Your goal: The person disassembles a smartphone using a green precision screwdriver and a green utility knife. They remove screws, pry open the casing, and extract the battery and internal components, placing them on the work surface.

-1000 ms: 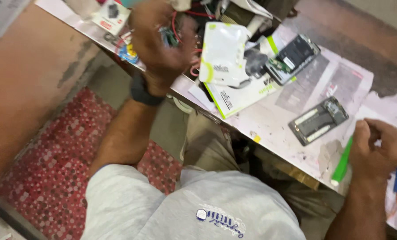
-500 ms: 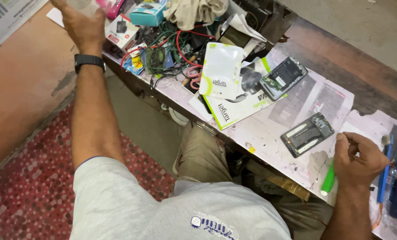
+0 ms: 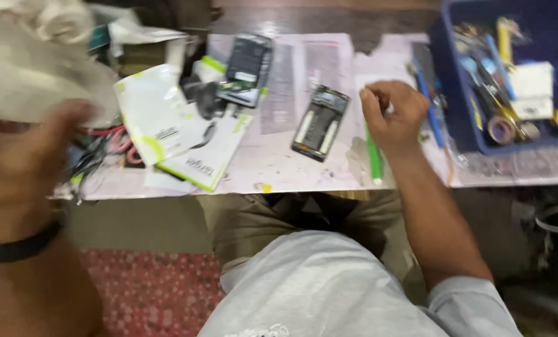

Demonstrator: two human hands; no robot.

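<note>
Green-handled tool (image 3: 373, 156) grasped in clenched right hand (image 3: 394, 115), frame centre; opened phone (image 3: 320, 122) beside it, still apart. Left hand (image 3: 32, 156) blurred, grip indiscernible.

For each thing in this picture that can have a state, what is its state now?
Left hand: raised near the camera, blurred, grip unclear.
Right hand: closed, resting on the table, touching the green tool.
Green tool: lying flat under the right hand.
Opened phone: back removed, lying flat.
Black phone: lying on white packaging.
Blue bin: open, filled with tools.
</note>
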